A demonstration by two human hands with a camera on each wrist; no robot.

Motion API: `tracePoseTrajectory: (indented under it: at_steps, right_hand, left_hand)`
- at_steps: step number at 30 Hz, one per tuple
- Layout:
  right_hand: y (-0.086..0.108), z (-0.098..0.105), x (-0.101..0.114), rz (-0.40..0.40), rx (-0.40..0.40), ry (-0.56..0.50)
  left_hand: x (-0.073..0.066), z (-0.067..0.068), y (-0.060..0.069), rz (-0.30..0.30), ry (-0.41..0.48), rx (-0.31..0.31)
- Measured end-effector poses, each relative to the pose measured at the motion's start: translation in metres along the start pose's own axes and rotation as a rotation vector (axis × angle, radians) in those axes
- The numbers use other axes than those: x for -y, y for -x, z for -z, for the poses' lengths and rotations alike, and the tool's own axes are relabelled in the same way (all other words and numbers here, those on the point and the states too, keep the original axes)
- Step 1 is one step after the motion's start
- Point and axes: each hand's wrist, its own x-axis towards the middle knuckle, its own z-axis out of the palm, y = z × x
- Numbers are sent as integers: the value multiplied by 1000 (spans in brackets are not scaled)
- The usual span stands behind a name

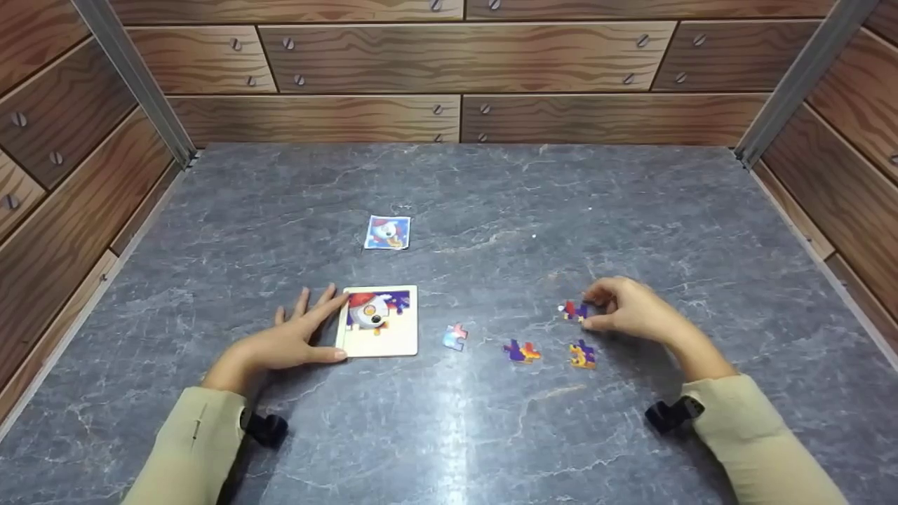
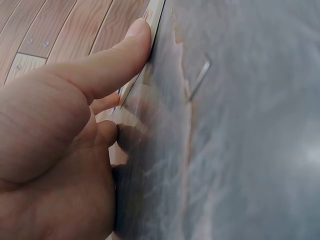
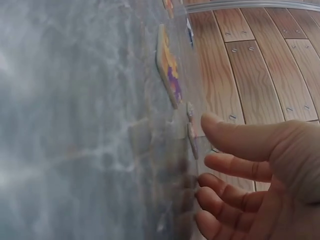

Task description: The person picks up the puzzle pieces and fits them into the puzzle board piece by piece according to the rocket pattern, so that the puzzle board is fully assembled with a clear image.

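Note:
A square wooden puzzle board (image 1: pixel 382 343) lies on the table, partly filled with pieces that show a white animal's head with a red top. My left hand (image 1: pixel 295 340) touches its left side, index finger at the upper corner and thumb at the lower one, fingers fairly straight. Beside a red and purple puzzle piece (image 1: pixel 575 311) is my right hand (image 1: pixel 635 308). Its thumb and index finger stand apart at the piece's right edge; whether they touch it I cannot tell. In the right wrist view the thumb (image 3: pixel 240 137) is clearly separated from the fingers.
Between the hands lie a pale blue and red piece (image 1: pixel 454 337), a purple and orange piece (image 1: pixel 521 351) and a yellow and purple piece (image 1: pixel 581 355). A small picture card (image 1: pixel 387 233) lies behind the board. Wood-patterned walls (image 1: pixel 463 59) surround the grey table (image 1: pixel 491 189).

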Motion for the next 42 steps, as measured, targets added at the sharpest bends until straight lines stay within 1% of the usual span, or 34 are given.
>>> tracePoseTrajectory:
  at_steps: [8,14,20,24,26,29,33,38,42]
  right_hand:
    - [-3,-5,-4,-14,16,4]
    - [-1,-6,-5,27,26,-3]
    - [0,-7,-7,42,10,12]
    - [-2,-4,-5,32,-18,2]
    - [-2,-3,-4,20,-19,-17]
    - [-2,-1,-1,-6,2,-46]
    - [-2,1,5,-21,19,-56]
    - [-3,2,15,6,7,-72]
    - [-5,1,23,39,-10,-90]
  left_hand:
    - [1,-1,-2,-3,1,0]
    - [2,-2,-4,-7,-17,9]
    - [1,-1,-4,2,-8,13]
    - [0,0,-3,3,-14,5]
    - [1,1,-3,4,-20,1]
    - [1,0,-2,6,-30,4]
    - [-1,-1,-2,4,-52,12]
    - [-4,0,-2,7,-75,20]
    - [-4,0,-2,14,-89,34]
